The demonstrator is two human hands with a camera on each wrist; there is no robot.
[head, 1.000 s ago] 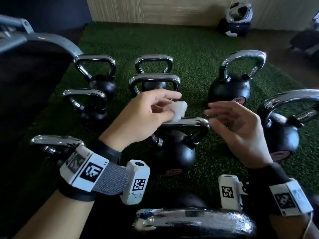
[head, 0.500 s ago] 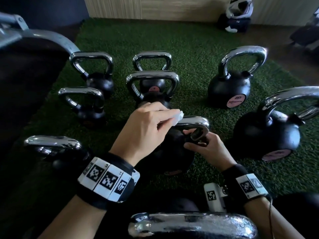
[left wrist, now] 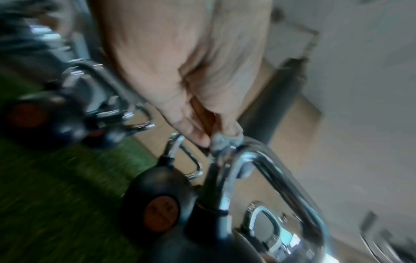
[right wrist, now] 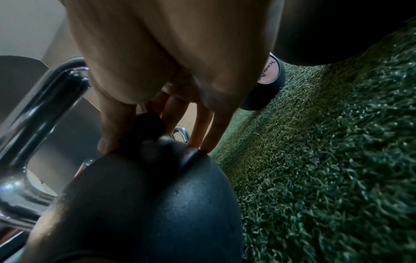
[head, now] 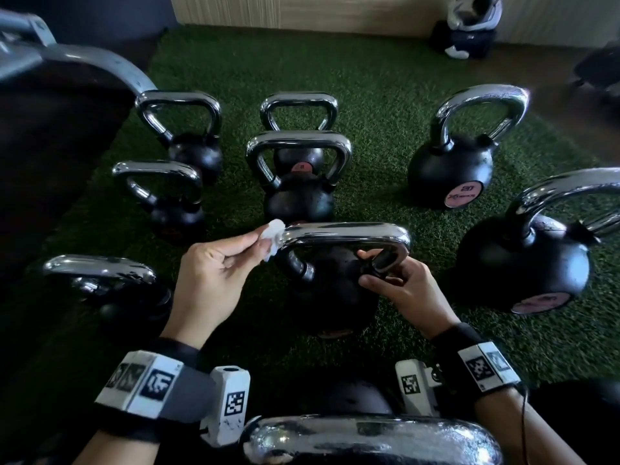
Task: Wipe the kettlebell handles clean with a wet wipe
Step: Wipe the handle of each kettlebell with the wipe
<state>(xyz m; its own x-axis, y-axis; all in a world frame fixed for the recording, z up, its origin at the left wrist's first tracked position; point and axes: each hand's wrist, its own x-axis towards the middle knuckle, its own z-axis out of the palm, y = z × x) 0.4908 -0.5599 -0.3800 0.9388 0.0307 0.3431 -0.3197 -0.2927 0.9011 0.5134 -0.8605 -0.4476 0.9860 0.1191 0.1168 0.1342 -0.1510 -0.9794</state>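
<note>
Left hand (head: 214,273) fingers pinching wet wipe (head: 273,236) at kettlebell handle (head: 345,233), right hand (head: 406,290) fingers gripping its base.

Green turf floor (head: 385,95), pale wood-panelled wall (head: 302,10), dim light.

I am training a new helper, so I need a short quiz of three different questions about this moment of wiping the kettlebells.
1. True or false: the left hand pinches the wet wipe against the left corner of the chrome handle.
2. Multiple choice: where does the right hand hold the centre kettlebell? A) on top of the handle B) at the base of the handle's right leg C) under the ball
3. Fill in: the kettlebells stand on green ____.

Key: 1 true; 2 B; 3 turf.
</note>
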